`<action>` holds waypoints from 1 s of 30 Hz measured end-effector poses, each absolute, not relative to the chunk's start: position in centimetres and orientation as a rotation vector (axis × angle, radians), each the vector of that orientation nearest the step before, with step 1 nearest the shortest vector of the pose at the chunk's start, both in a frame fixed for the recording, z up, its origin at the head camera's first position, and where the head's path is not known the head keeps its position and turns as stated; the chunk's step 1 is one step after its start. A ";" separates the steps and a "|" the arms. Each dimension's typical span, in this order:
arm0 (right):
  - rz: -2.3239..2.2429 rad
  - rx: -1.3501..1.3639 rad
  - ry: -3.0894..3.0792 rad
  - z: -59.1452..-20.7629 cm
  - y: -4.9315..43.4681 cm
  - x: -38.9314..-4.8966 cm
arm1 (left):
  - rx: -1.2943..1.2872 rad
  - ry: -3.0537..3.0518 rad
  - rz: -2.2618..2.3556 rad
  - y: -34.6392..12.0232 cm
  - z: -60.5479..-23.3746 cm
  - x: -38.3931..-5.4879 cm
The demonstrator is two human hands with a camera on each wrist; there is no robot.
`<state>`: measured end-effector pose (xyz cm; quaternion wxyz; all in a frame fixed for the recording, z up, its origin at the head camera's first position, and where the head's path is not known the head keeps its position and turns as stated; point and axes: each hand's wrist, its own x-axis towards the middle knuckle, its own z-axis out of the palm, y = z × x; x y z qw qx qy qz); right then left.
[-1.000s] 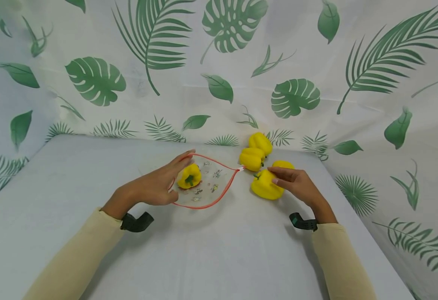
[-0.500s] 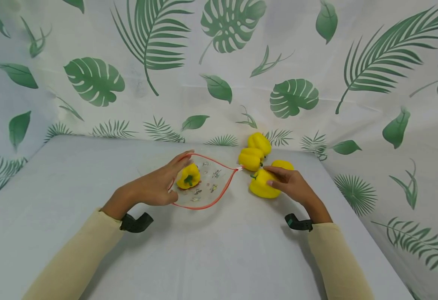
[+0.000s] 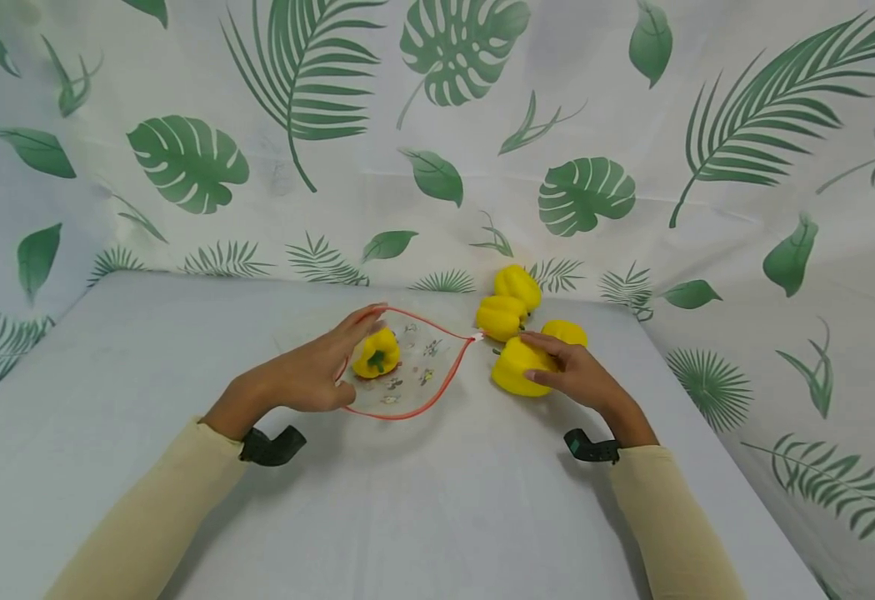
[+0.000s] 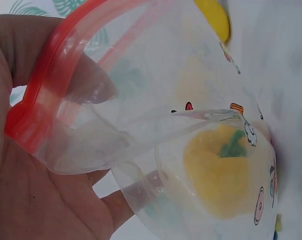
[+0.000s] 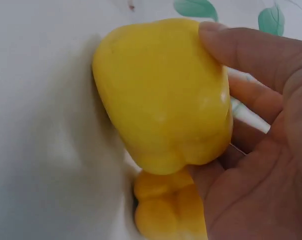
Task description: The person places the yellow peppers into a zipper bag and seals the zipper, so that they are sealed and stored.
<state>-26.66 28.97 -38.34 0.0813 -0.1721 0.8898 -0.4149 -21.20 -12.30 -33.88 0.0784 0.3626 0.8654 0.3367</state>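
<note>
My left hand holds a clear zip bag with a red-orange rim and small printed figures, its mouth spread wide. Inside the bag lies a yellow bell pepper, its green stem toward me; the left wrist view shows that pepper through the plastic. In that view the thumb is hooked at the bag's rim. To the right of the bag, my right hand grips another yellow bell pepper between thumb and fingers. The right wrist view shows this pepper close up, tilted.
Behind the gripped pepper lie three more yellow bell peppers: one beside the bag's zip end, one near the back wall, and one just behind my right fingers. A white cloth covers the table; a leaf-patterned curtain stands behind.
My right hand has closed in on the front pepper and shifted it slightly left, toward the bag. The left hand and the bag have stayed nearly still.
</note>
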 end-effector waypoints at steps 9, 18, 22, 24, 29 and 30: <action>-1.215 -0.446 2.659 -38.5 28.8 -26.5 | 1.098 2.599 0.993 -12.2 -33.8 -21.2; -1.217 -0.447 2.664 -38.4 28.5 -26.5 | 1.114 2.596 1.004 -12.3 -34.0 -21.3; -1.214 -0.457 2.669 -38.5 28.5 -26.5 | 1.114 2.590 1.007 -12.4 -34.0 -21.2; -1.210 -0.463 2.676 -38.4 28.4 -26.5 | 1.126 2.594 1.001 -12.4 -34.1 -21.3; -1.213 -0.465 2.672 -37.2 27.6 -25.7 | 1.118 2.600 0.995 -12.3 -34.1 -21.5; -1.219 -0.469 2.667 -37.0 27.6 -25.6 | 1.114 2.598 0.995 -12.3 -34.1 -21.5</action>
